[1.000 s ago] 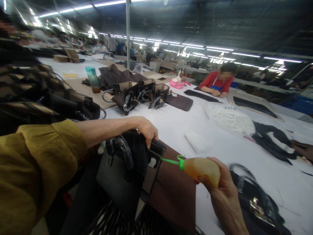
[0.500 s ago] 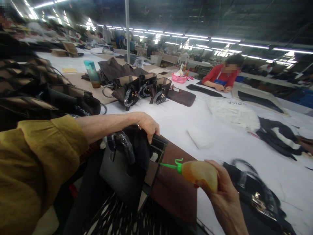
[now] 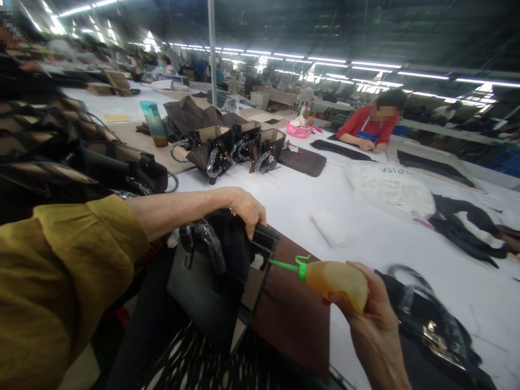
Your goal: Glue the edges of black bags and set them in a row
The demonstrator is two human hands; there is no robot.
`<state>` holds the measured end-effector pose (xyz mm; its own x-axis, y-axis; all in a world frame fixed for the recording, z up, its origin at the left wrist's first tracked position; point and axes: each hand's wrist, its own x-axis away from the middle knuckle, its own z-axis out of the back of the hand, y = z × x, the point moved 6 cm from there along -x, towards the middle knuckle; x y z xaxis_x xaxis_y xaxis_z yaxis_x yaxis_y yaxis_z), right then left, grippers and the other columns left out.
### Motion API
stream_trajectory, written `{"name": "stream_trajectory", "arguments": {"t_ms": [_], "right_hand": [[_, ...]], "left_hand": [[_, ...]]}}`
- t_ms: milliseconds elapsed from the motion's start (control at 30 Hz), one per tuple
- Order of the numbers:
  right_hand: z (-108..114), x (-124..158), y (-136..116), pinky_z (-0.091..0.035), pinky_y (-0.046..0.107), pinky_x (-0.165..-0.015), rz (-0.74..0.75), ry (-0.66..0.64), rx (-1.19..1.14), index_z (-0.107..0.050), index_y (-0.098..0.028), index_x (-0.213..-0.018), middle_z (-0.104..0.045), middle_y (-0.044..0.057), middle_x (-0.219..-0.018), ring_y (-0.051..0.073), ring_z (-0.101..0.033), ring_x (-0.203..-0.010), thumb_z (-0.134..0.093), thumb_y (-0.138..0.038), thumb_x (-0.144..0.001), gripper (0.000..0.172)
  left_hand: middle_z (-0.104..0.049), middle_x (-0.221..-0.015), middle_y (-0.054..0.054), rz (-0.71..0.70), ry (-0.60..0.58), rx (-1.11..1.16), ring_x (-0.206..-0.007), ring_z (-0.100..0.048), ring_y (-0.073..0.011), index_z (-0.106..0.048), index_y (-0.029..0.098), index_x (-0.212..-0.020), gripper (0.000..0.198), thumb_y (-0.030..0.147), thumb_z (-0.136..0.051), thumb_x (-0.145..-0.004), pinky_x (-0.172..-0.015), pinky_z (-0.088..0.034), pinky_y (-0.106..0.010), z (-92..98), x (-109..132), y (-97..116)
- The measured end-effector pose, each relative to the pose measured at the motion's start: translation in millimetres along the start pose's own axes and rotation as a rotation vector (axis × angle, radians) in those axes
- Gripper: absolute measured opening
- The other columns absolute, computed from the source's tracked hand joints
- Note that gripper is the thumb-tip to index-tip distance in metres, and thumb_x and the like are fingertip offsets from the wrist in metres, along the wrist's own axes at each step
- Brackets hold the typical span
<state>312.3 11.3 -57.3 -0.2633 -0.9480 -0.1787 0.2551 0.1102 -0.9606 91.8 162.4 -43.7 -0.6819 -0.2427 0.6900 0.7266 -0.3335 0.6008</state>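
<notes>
The left hand (image 3: 247,210) is bent over the top edge of a black, boxy leather handbag (image 3: 199,303) with clear wrap on its handles. Its fingers are curled down on that edge, and I cannot see the thumb well. The bag is tilted, near the middle, at the table's near edge, left of a flat dark brown sheet (image 3: 298,319).

The right hand (image 3: 376,309) is curled around a soft, see-through plastic bottle (image 3: 337,284) with yellow-brown stuff inside. Its thin green pointed spout (image 3: 286,266) aims left, at the bag's side edge. I cannot tell if the tip touches.

If the right hand squeezes too hard, too much could come out and make a mess on the black leather. If the left hand slips, the bag could tip and the spout could smear the wrong spot.

On the far side, a small dark brown bag (image 3: 213,162) has gold letters, and one looks like an F. To the far right, a crumpled white plastic bag (image 3: 392,189) has dark letters, but I cannot read them for sure.
</notes>
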Motion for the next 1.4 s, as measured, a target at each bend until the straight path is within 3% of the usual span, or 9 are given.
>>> {"name": "stream_trajectory", "arguments": {"t_ms": [233, 433, 900, 1400], "right_hand": [[4, 13, 12, -0.048, 0.031, -0.067, 0.002, -0.014, 0.128, -0.053, -0.026, -0.112, -0.057, 0.004, -0.099, 0.024, -0.055, -0.083, -0.072, -0.038, -0.067, 0.05], [5, 20, 20, -0.046, 0.027, -0.073, 0.003, -0.022, 0.192, -0.055, -0.025, -0.109, -0.059, 0.002, -0.1, 0.022, -0.056, -0.085, -0.072, -0.04, -0.064, 0.05], [1, 32, 24, -0.046, 0.022, -0.071, -0.001, -0.015, 0.22, -0.057, -0.025, -0.106, -0.061, 0.001, -0.098, 0.02, -0.057, -0.083, -0.072, -0.041, -0.064, 0.047], [-12, 47, 26, -0.051, 0.025, -0.066, 0.006, -0.15, 0.347, -0.059, -0.025, -0.103, -0.065, 0.001, -0.095, 0.022, -0.061, -0.077, -0.069, -0.046, -0.066, 0.045]], "left_hand": [[-0.069, -0.07, 0.003, -0.027, 0.029, -0.112, -0.067, -0.059, -0.0173, -0.069, 0.019, -0.09, 0.032, 0.02, -0.066, -0.058, -0.064, -0.05, -0.026, 3.7, -1, 2], [-0.07, -0.074, 0.001, 0.03, 0.048, -0.118, -0.067, -0.06, -0.0179, -0.069, 0.018, -0.091, 0.033, 0.019, -0.064, -0.058, -0.063, -0.051, -0.027, 3.0, 3, 5], [-0.07, -0.077, 0.001, 0.081, 0.076, -0.167, -0.069, -0.059, -0.0182, -0.069, 0.019, -0.094, 0.036, 0.015, -0.061, -0.059, -0.066, -0.05, -0.029, 2.7, 11, 13], [-0.068, -0.071, 0.002, 0.027, 0.045, -0.154, -0.068, -0.059, -0.0179, -0.068, 0.02, -0.093, 0.035, 0.018, -0.061, -0.059, -0.066, -0.049, -0.028, 1.0, 4, 8]]}}
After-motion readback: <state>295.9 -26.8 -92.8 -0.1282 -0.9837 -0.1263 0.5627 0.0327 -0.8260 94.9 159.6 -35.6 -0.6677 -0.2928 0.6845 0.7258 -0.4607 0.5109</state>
